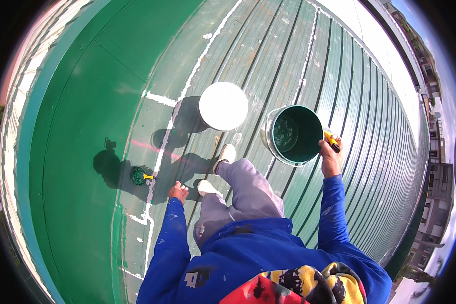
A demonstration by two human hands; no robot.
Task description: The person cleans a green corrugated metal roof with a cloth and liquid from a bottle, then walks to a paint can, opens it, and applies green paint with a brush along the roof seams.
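Note:
My right hand grips a paintbrush with a yellow and black handle, its thumb at the rim of a metal bucket. Dark green paint coats the inside of this bucket; whether it rests on the surface or hangs from my hand is unclear. My left hand hangs by my left leg, fingers loosely curled, with nothing visible in it. To its left stands a small round paint container with green paint inside. A second yellow-handled brush lies across its edge.
A bucket with a white top stands ahead of my feet. Underfoot is a ribbed metal roof with white sealant lines. Glossy green paint covers the flat strip on the left. Buildings rise beyond the right edge.

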